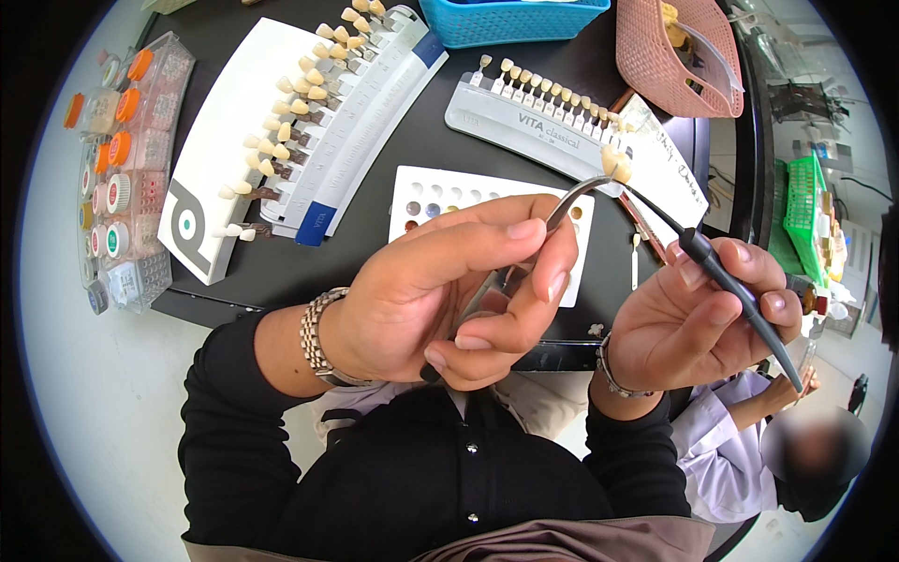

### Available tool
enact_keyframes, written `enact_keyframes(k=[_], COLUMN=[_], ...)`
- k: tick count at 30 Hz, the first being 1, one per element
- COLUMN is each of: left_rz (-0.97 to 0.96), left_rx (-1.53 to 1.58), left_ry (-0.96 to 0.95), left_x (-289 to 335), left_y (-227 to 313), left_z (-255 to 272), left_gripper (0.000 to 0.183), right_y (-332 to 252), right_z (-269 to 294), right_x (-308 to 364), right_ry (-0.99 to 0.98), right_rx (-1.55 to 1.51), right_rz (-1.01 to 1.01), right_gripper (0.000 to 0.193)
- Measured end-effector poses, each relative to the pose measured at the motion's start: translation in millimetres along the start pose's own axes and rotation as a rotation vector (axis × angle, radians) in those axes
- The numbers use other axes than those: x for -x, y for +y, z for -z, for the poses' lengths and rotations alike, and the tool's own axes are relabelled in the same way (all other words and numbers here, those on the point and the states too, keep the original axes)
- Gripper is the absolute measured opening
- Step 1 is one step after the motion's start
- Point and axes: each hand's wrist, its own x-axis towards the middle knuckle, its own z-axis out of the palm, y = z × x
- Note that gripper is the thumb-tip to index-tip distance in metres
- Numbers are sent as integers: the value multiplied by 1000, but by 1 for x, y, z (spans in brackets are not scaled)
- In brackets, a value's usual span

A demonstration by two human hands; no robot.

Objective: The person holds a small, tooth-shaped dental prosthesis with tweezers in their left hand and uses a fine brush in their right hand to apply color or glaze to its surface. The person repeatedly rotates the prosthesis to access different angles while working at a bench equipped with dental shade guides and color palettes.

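Note:
My left hand (440, 281) is closed around curved metal forceps (573, 195), whose tip rises to the right and grips a small cream-coloured tooth crown (615, 165). In my right hand (688, 314) is a slim black brush (744, 298), pinched between the fingers and slanting up to the left. Its thin tip reaches the lower side of the crown; whether it touches cannot be made out. Behind my left fingers lies a white palette (406, 184) with wells of coloured pastes, partly hidden by the hand.
Two tooth shade guides, a large one (351, 150) and a smaller one (552, 140), rest on the black table (281, 272). Behind are a blue basket (515, 23) and a pink basket (679, 66). Orange-lidded jars (126, 105) line the left. A person (740, 440) sits at lower right.

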Motion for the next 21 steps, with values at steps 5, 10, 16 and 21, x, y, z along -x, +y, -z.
enact_keyframes(k=[5,10,16,21], left_rz=[-2,15,31,42], left_rx=[-8,-2,11,18], left_ry=[2,19,17,23], left_x=[1,2,3,3], left_y=[0,1,2,2], left_z=[1,0,0,-1], left_gripper=[26,26,27,27], right_y=[1,2,2,0], right_z=[1,1,0,2], right_x=[-1,0,1,0], right_ry=[-9,-9,13,7], right_rx=[-1,-11,-19,29], right_rz=[8,-9,-19,-29], right_gripper=[29,29,29,29])
